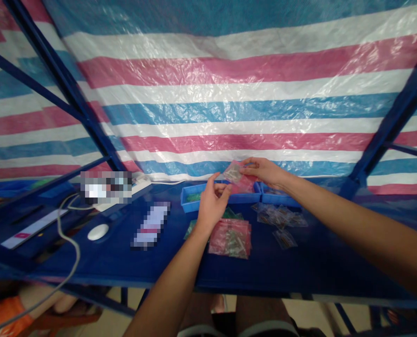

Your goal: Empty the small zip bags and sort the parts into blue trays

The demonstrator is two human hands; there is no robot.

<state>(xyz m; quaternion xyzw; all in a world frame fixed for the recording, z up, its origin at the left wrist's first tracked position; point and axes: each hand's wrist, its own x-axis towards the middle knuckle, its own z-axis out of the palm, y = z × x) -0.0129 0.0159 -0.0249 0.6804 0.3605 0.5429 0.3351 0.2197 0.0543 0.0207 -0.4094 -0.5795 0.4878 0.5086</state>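
Note:
My right hand [262,172] pinches a small pink see-through plastic bag [233,172] with greyish pieces inside, held above the blue trays. Just left of it, my left hand [213,203] has its fingers curved and parted, with nothing visible in them. Below, on the blue table, lies a stack of pink plastic bags [229,238] with greyish contents. Some green bags [232,214] show behind it, partly hidden by my left hand. Under my right forearm is a pile of clear bags [280,215] with small dark pieces.
Behind the bags are a blue tray [190,206] with green bags and another blue tray [280,199]. A white mouse [98,232], a blurred-out phone-like object [152,224], a power strip [141,185] and a cable [76,252] lie left. Blue frame posts flank a striped sheet.

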